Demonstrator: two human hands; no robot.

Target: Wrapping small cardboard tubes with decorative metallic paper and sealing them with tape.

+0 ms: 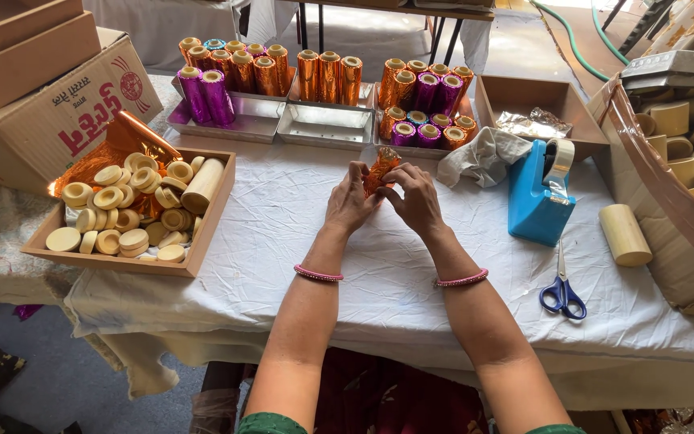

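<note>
Orange foil roll (381, 169) between both hands' fingers (363, 178)

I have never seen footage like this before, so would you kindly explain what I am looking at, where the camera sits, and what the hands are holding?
There is no machine here: a person works with two bare hands, and the single camera is worn on their head, looking down at a table covered by a white cloth.

The left hand and right hand meet in the middle and together hold a small piece wrapped in orange foil.

To the left is a wooden tray of pale round discs. At the back, metal trays carry upright rolls wrapped in orange and purple foil. To the right stand a blue tape dispenser, a pale cylinder and blue-handled scissors. A crumpled grey cloth lies behind the hands.
</note>
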